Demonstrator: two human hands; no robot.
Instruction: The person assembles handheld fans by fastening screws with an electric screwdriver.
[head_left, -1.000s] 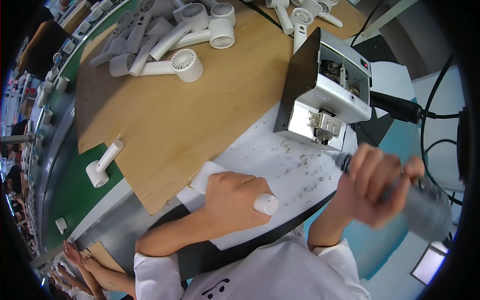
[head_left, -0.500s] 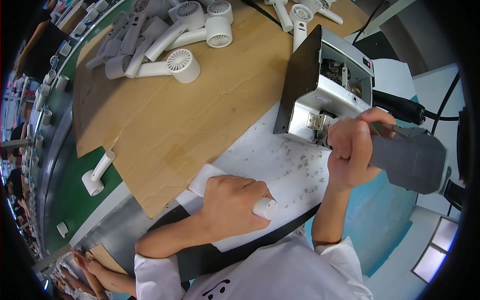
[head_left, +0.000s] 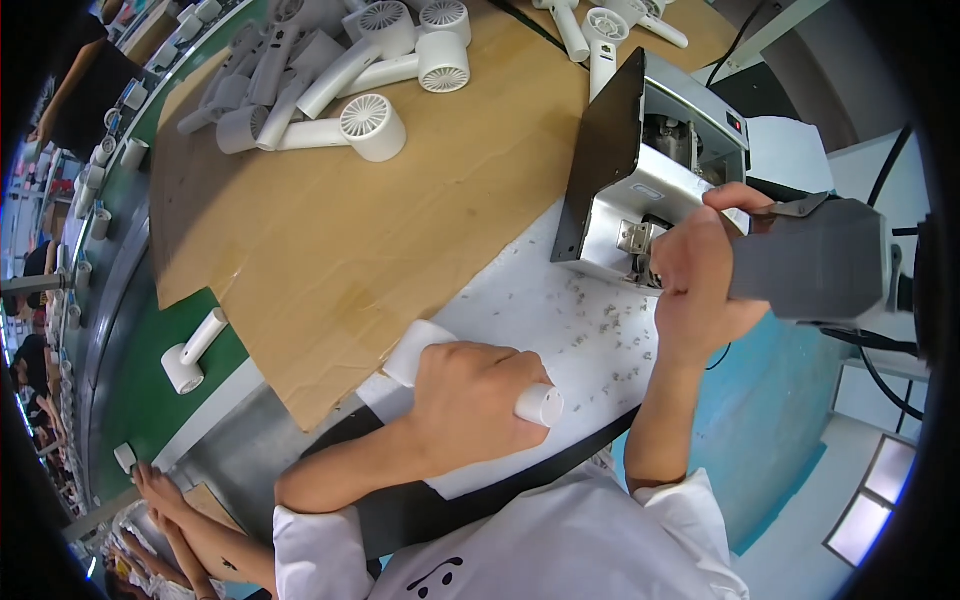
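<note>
holding, left hand (head_left: 480, 400): fingers wrapped closed around a fan (head_left: 418, 352) at the sheet's near left; round head showing left, smooth handle end right, likely gripped mid-length to steady it.
right hand (head_left: 705, 275): closed around the grey driver (head_left: 822, 262), its tip hidden by the machine's near face; apparently angled to meet it.
machine (head_left: 606, 165): boxy, silver metal with a black side, placed right, probably for easy reach.
sheet (head_left: 475, 322): white, matte, strewn with tiny bits (head_left: 620, 330).
cardboard (head_left: 420, 220): brown, creased; probably cushions the far pile (head_left: 345, 75) of white, ribbed-grille fans.
</note>
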